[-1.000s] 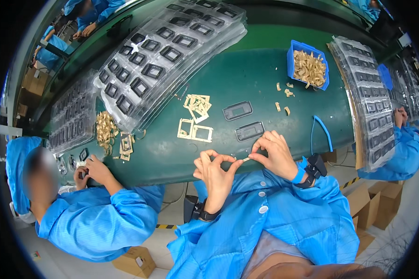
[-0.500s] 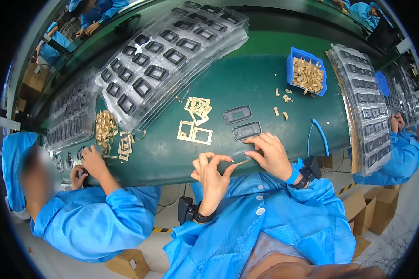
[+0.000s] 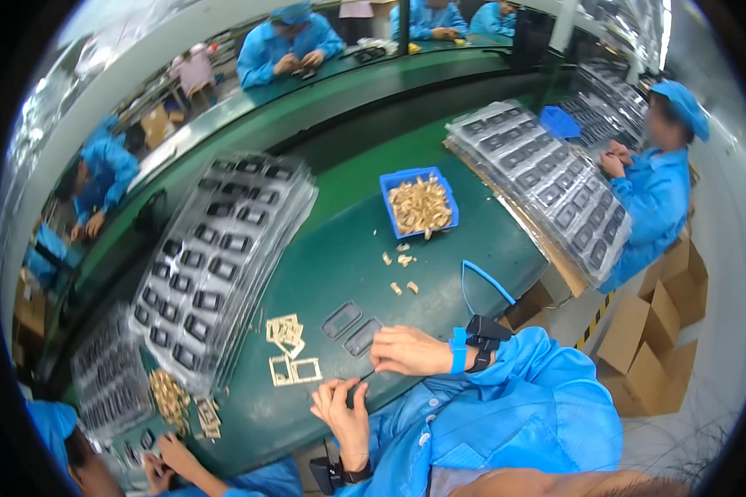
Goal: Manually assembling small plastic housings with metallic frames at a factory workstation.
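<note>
My left hand (image 3: 345, 417) is closed in a pinch at the table's near edge, thumb and forefinger close together. Close by on its right, my right hand (image 3: 410, 351) is closed too, fingertips pointing down and left. A small dark sliver shows between the fingertips, too small to name; what each hand grips is hidden. Just beyond my right fingers lies a dark rectangular plastic frame (image 3: 359, 340), partly covered by them. A second dark plastic frame (image 3: 341, 320) rests beside it. Cream cut-out frames (image 3: 305, 370) lie left of these, with a loose pile of more cream frames (image 3: 284, 331) behind.
A blue bin (image 3: 453, 217) full of tan curled pieces stands farther back, with loose tan pieces (image 3: 404, 260) before it. Stacked clear trays (image 3: 249, 240) of black frames lie left; more trays (image 3: 547, 178) stand right. A blue strap (image 3: 491, 283) lies right. Co-workers sit on both sides.
The view has swung right and upward, showing more of the far bench. My hands stay close together; the thin clear strip and tan piece seen between them before are hard to make out now.
</note>
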Tool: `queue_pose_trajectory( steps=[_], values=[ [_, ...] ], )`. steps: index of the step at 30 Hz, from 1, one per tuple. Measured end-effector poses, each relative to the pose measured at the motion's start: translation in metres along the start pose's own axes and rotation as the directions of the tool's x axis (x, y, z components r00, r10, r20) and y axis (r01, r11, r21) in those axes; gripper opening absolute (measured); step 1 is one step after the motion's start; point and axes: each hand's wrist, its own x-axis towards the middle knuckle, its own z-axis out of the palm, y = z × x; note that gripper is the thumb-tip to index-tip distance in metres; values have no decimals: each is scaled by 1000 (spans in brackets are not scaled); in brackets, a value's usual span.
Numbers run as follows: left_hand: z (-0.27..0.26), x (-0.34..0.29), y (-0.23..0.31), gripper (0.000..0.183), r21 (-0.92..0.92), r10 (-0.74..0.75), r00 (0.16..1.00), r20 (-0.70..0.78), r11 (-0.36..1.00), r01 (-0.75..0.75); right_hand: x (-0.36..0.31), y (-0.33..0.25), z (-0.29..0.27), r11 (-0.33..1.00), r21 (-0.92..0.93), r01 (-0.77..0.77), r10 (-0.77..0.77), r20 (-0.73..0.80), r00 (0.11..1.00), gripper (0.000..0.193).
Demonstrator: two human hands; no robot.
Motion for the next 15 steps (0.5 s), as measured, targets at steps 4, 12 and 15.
queue_pose_trajectory(
  steps=[4,12,15],
  values=[
    [2,9,0,13,-85,166,986,8,983,-165,-2,3,-5,996,-37,76,-77,-16,997,13],
    [5,13,-5,20,94,453,889,59,884,-457,-11,-3,-1,934,-280,221,-250,-73,965,13],
    [2,12,-9,26,168,521,846,115,829,-533,-15,-1,-1,905,-329,269,-300,-46,953,17]
  ],
)
